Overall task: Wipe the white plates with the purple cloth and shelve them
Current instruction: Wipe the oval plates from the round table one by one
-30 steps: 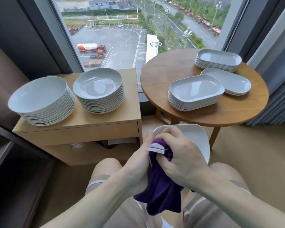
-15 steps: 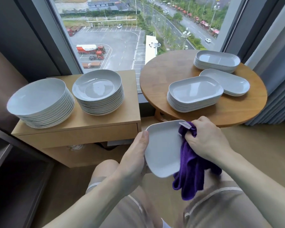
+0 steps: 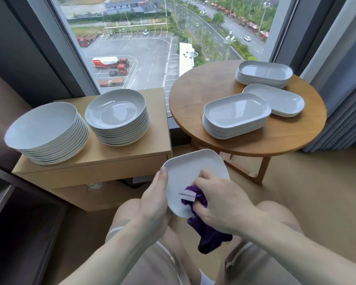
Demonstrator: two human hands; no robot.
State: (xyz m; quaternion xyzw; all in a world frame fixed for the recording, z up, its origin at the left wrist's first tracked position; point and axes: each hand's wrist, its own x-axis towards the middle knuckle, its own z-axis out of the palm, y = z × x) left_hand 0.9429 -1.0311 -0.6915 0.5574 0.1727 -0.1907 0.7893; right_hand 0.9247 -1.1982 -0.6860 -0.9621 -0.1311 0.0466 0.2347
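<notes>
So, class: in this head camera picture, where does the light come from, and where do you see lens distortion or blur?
Head view: soft daylight enters through the window behind the furniture, giving pale sheen on the round plate stacks and only faint shadows. Head view: the wide-angle lens bows the window frame and curtain at the edges. Head view: the right hand, gripping the purple cloth, looks slightly soft; the held plate stays fairly sharp.

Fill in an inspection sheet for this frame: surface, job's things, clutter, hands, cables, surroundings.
Surface: wooden cabinet and round table.
Job's things: white plate held over the lap; purple cloth pressed on it; two round stacks on the cabinet, three oblong stacks on the table.
Clutter: nothing seen.
Hands: left hand grips the plate's edge; right hand grips the cloth.
Cables: dark cable under the cabinet.
Surroundings: window, curtain.
</notes>
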